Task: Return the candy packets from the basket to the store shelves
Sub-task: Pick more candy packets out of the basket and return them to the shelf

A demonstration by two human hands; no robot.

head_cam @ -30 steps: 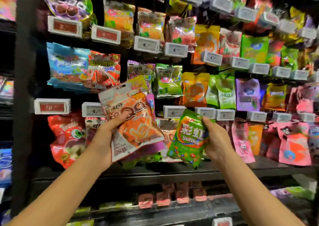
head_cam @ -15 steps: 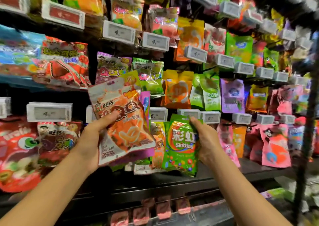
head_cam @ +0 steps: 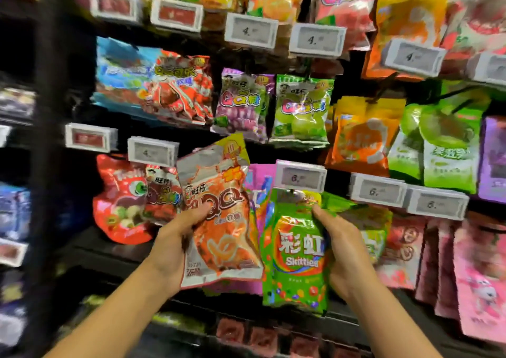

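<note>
My left hand (head_cam: 175,237) grips a fanned stack of candy packets, with an orange QQ gummy packet (head_cam: 221,220) in front and pink and purple packets (head_cam: 258,182) behind it. My right hand (head_cam: 342,251) holds a green Skittles packet (head_cam: 297,251) by its right edge. The top of the Skittles packet sits just under a white price tag (head_cam: 301,177), at a peg of the candy shelves (head_cam: 115,256). The basket is out of view.
Hanging candy packets fill the pegs: purple (head_cam: 242,103) and green (head_cam: 302,108) QQ packets above, a red packet (head_cam: 123,201) to the left, pink packets (head_cam: 482,275) to the right. A dark upright post (head_cam: 52,138) stands at the left. Small red boxes (head_cam: 257,335) line the lowest shelf.
The view has moved closer to the shelves. My right hand has raised the Skittles packet up under the price tag. My left hand still holds its stack at about the same height.
</note>
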